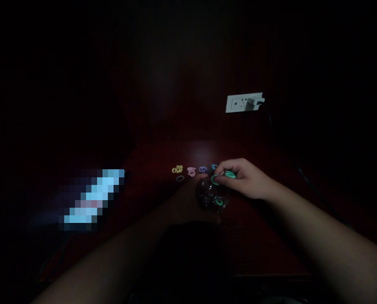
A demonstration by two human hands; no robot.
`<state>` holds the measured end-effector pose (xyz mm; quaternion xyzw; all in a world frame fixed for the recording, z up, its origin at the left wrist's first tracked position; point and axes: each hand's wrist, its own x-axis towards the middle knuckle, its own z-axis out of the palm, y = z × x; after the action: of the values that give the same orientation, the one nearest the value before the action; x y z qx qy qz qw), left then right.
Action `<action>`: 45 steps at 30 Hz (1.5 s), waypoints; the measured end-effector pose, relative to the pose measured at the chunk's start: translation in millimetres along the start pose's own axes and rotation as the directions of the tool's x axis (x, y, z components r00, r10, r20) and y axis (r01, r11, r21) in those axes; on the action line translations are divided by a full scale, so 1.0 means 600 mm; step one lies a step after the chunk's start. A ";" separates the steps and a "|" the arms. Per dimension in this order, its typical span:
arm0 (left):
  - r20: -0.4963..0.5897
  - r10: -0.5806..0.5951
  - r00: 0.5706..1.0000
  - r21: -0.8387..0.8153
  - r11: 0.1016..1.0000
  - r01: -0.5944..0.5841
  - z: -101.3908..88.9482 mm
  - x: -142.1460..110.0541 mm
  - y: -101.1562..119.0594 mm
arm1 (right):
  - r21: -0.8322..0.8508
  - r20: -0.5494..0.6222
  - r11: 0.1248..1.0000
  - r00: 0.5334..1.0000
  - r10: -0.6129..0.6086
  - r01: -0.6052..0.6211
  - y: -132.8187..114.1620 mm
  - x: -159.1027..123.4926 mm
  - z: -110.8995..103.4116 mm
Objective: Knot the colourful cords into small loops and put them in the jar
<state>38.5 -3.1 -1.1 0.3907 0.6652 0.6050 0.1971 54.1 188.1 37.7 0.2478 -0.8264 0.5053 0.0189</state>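
My left hand is wrapped around a clear round jar, its fingers partly lost in shadow. Inside the jar lies a green hair tie. With closed fingers, my right hand pinches another green hair tie at the jar's mouth. Just behind that hand's fingers is a small pile of green hair ties. Leftward from there, beyond the jar, come blue ties, purple ties, pink ties and yellow ties. A single dark ring lies in front of the yellow ones.
The scene is very dark. A bright pixelated screen stands on the left of the dark red table. A white wall socket with a plug is at the back right. A cable runs along the right.
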 end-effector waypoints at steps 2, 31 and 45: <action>0.010 0.006 1.000 -0.028 1.000 -0.005 0.002 0.000 -0.002 | -0.009 -0.003 1.000 1.000 0.000 0.000 0.000 -0.001 -0.001; 0.000 0.016 1.000 0.026 1.000 -0.016 0.002 0.001 0.006 | -0.010 -0.029 1.000 1.000 0.009 -0.009 -0.007 0.001 -0.002; 0.029 0.015 0.999 0.023 1.000 -0.015 -0.004 0.002 0.006 | 0.041 -0.069 0.999 0.997 0.021 -0.018 -0.001 0.006 0.001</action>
<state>37.3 -3.8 3.3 0.4065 0.6663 0.5931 0.1976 51.5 186.1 38.6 0.2224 -0.8171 0.5305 0.0376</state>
